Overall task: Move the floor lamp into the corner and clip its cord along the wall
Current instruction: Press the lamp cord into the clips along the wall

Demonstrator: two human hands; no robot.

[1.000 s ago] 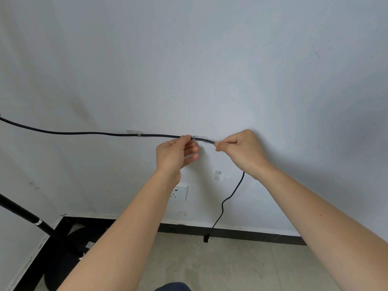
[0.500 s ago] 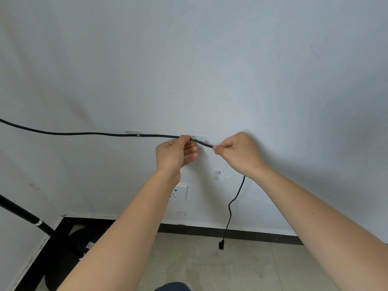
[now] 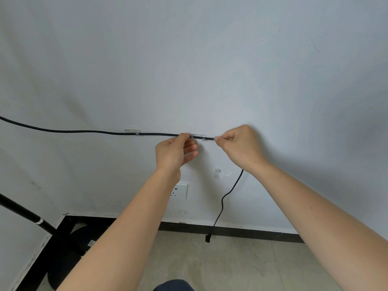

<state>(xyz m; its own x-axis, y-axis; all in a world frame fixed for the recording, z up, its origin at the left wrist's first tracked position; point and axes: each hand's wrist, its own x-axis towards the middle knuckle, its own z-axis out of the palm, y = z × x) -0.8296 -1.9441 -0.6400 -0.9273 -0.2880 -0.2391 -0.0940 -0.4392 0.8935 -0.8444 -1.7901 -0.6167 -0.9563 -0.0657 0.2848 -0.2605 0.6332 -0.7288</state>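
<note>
Both hands (image 3: 210, 148) pinch the cord (image 3: 84, 131) beside a clip (image 3: 198, 136).

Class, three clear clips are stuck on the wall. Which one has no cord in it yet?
The lowest clip, above the socket. The cord runs through the left clip and the middle clip.

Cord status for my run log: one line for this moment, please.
cord | in two wall clips | left hand, right hand pinch it | third clip empty | plug dangling
</note>
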